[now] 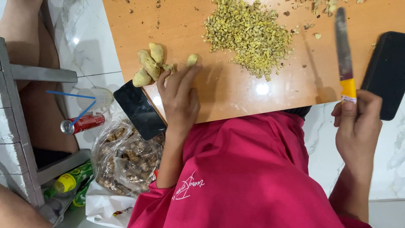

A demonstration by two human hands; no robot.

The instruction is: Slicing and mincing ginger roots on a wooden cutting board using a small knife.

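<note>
A red drink can [82, 123] with a blue straw lies on the floor past the cutting board's [236, 97] left edge, with a clear bag of ginger roots [126, 162] below it. Peeled ginger pieces [148, 65] sit near the board's left edge. The left hand [179, 99] lies flat beside them, fingers extended, fingertips touching a small ginger piece [192, 59]. Chopped ginger [249, 33] is piled mid-board. The right hand [358, 126], beyond the board's lower right corner, grips a yellow-handled knife [344, 50], blade pointing up over the board.

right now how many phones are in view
2. One black phone lies at the board's left corner beside the left hand; another lies at its right edge beside the right hand.
</note>
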